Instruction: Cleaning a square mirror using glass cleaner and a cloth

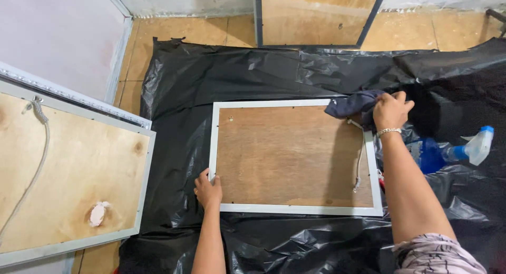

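A picture frame (295, 209) with a white border lies back side up on black plastic sheeting (253, 79); its plywood backing (290, 152) faces me. A white hanging cord (360, 158) runs down its right side. My left hand (208, 190) presses on the frame's near left corner, fingers spread on the border. At the frame's far right corner, my right hand (390, 111), with a bracelet at the wrist, is closed on a dark blue cloth (350, 103).
A blue spray bottle (464, 150) with a pale trigger head lies on the plastic at right. A larger frame (74, 168) with plywood backing and a cord lies at left. Another frame (316, 18) leans against the far wall on the tan tile floor.
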